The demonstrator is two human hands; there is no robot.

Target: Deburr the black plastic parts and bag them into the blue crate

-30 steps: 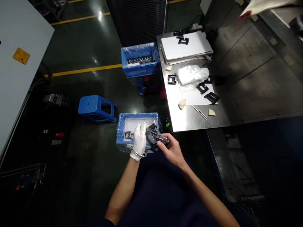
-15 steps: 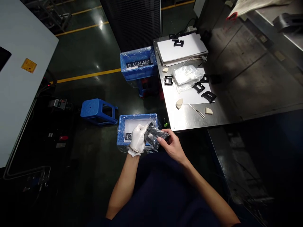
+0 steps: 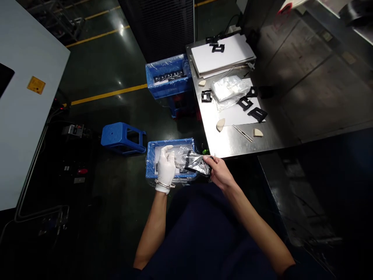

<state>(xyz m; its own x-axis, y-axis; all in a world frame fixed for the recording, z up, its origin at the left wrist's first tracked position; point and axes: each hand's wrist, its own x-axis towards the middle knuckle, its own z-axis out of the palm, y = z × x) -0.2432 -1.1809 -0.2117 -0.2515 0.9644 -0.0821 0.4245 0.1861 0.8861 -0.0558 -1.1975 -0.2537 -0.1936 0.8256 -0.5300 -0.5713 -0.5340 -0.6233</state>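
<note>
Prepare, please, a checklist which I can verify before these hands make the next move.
1. Does the right grip hold the clear bag? Ok, at its right end.
2. Is the black part under the clear film? Ok.
3. Does the left grip pinch the film? Cannot tell; the fingers are close to it.
4. Are both hands gloved? Not ok; only the left is.
5. Is the inside of the lined blue bin fully visible? Not ok; partly hidden.
6. Do the tweezers lie on the metal table? Ok.
</note>
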